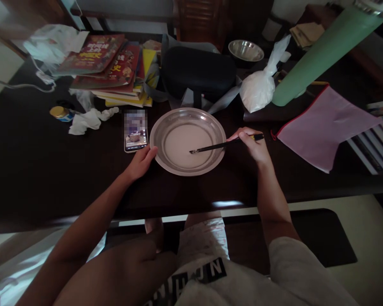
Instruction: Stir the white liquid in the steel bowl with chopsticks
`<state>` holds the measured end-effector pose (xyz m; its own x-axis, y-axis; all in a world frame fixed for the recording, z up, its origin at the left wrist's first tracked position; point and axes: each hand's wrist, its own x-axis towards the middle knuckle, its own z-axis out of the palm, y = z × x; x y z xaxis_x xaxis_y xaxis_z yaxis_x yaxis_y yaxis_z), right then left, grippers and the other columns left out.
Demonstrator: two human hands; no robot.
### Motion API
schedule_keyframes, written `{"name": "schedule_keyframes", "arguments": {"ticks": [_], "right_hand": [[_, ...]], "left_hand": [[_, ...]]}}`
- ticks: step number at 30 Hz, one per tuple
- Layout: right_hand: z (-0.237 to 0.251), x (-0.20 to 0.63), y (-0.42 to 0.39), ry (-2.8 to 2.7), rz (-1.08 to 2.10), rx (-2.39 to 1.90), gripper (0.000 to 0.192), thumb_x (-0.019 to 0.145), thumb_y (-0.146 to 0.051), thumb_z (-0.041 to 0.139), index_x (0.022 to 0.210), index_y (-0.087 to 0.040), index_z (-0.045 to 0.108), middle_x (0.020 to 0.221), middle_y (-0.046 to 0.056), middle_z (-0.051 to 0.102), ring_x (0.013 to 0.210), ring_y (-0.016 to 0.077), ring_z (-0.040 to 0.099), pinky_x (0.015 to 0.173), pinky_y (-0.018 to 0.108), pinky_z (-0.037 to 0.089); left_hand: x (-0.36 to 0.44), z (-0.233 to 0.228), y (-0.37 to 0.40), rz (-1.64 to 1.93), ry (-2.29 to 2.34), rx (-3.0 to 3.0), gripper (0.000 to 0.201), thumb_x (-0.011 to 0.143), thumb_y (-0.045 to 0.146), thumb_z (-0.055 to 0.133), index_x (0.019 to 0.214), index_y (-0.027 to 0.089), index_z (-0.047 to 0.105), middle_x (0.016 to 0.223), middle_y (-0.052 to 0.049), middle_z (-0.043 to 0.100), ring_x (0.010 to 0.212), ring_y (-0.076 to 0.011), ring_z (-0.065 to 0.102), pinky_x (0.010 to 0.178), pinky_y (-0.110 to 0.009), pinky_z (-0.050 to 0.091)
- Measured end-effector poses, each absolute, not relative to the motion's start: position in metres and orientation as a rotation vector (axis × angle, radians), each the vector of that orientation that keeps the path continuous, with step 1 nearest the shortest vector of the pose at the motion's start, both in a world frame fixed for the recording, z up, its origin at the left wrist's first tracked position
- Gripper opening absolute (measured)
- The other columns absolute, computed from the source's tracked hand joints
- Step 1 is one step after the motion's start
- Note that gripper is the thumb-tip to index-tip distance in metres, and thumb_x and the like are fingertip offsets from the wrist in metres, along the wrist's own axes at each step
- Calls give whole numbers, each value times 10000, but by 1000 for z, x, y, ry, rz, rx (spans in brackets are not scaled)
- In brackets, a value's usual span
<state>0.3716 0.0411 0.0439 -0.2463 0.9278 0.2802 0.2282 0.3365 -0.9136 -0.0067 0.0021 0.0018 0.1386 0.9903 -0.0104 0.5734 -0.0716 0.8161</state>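
A wide metal basin [187, 171] stands on the dark table in front of me, with a smooth whitish layer covering its bottom. My left hand [142, 161] grips the left rim, thumb on top and the other fingers mostly hidden. Black chopsticks [210, 147], held close together, are pinched in my right hand [252, 144] over the right rim. Their tips reach the whitish contents near the middle and carry a little pale stuff. A lit phone [135, 138] lies just left of the basin, beside my left hand.
Behind the basin sits a black case [198, 70], with a tied bag of white powder [258, 90] and a tall green cylinder [325, 55] to its right. Stacked books [105, 70], crumpled tissue [87, 120] and a small jar [61, 113] are at left. A pink pouch [325, 123] lies right.
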Motion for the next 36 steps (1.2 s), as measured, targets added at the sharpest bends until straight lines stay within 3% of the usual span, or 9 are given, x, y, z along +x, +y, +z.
{"name": "schedule_keyframes", "arguments": {"ticks": [5,10,15,20,24,29,36], "right_hand": [[43,371,41,-1765,1037,-973,247,911,-477,649,896,-291,812,910,6,804,921,179,745,912,355,555],[43,372,41,-1685,992,-1017,279,930,-470,622,832,-284,805,837,2,799,842,175,744,839,345,557],[43,371,41,-1746,1028,-972,229,914,-459,651,896,-297,812,905,1,802,926,177,745,910,352,553],[42,372,42,-1689,998,-994,266,937,-449,621,841,-287,809,840,-2,798,847,163,742,831,327,547],[42,371,42,-1745,1047,-961,236,914,-464,649,899,-292,811,909,4,804,919,179,747,906,354,551],[43,371,41,-1670,979,-1012,282,930,-474,621,829,-281,801,834,4,792,843,178,743,833,352,557],[43,372,42,-1697,972,-1014,266,916,-482,638,864,-282,805,870,8,798,892,185,745,883,364,554]], "left_hand": [[-10,-4,3,773,1538,1751,697,870,812,318,812,177,601,813,-81,657,805,-243,610,796,-380,543],[-11,-6,4,805,1515,1757,710,861,839,327,809,188,605,807,-70,664,787,-240,602,780,-371,536],[-10,-5,4,808,1516,1749,712,856,854,336,777,195,595,766,-55,646,750,-225,577,737,-357,528],[-11,-6,4,816,1509,1744,703,864,837,339,798,187,598,773,-58,648,749,-220,580,717,-342,515],[-11,-5,4,810,1525,1753,694,864,834,336,746,191,569,738,-57,627,733,-222,579,701,-351,516],[-10,-3,3,807,1498,1747,679,877,805,351,820,183,618,812,-78,667,794,-245,614,774,-374,544],[-8,-2,3,803,1494,1727,670,868,798,351,850,184,619,861,-86,686,812,-247,613,770,-354,530]]}}
